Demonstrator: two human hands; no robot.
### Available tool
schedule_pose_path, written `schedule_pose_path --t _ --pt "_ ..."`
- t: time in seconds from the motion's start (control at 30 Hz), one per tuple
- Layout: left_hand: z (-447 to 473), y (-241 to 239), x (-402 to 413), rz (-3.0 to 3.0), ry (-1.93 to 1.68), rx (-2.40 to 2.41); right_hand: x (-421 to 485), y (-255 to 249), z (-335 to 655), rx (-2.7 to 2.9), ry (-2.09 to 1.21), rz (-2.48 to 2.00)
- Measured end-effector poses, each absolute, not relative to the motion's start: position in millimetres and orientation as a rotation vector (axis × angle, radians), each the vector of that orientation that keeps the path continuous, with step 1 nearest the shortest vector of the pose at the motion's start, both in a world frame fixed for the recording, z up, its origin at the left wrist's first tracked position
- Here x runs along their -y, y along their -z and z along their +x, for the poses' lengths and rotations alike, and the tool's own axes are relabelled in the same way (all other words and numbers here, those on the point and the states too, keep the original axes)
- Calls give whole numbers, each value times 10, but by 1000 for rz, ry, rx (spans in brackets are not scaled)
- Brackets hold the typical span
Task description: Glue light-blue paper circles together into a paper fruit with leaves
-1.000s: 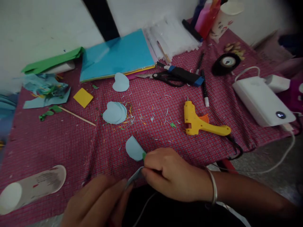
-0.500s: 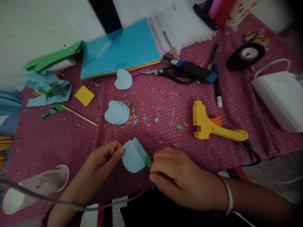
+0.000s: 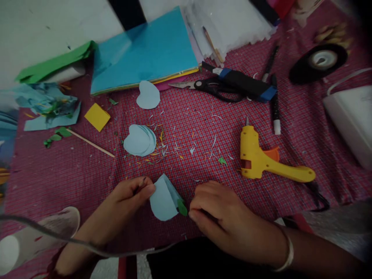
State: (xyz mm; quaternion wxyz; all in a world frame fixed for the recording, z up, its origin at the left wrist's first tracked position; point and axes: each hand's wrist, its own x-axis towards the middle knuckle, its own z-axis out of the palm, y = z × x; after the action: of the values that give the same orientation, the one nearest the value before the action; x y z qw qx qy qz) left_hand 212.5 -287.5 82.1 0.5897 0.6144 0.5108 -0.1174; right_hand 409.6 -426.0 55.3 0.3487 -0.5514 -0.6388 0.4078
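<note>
Near the table's front edge, my left hand (image 3: 132,197) pinches the left side of a folded light blue paper piece (image 3: 163,201). A green leaf-like piece (image 3: 182,208) sits at the right end of this paper. Just right of the green piece is my right hand (image 3: 217,211), its fingers curled closed. What they hold, if anything, is hidden. Beyond the hands lie a small stack of light blue heart-shaped paper petals (image 3: 138,140) and a single paper petal (image 3: 148,95).
On the right lies a yellow glue gun (image 3: 257,155), below black scissors (image 3: 215,87) and a box cutter (image 3: 247,83). A thin wooden stick (image 3: 90,142), a yellow paper square (image 3: 97,117) and paper scraps (image 3: 52,104) are at left. A paper cup (image 3: 43,236) lies front left.
My right hand has shifted slightly right, showing more of the green piece. The blue paper has turned a little in my left hand. The whole view has also shifted somewhat.
</note>
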Motion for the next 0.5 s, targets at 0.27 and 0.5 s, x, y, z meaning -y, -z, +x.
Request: schedule_pose_path --t 0.27,0.5 --pt "2117 -794 2900 1460 264 -1210 4259 -663 4203 1706 -1128 -1453" --pt "2107 -740 2893 1518 254 -1178 4199 -743 4430 1901 -1148 -1509"
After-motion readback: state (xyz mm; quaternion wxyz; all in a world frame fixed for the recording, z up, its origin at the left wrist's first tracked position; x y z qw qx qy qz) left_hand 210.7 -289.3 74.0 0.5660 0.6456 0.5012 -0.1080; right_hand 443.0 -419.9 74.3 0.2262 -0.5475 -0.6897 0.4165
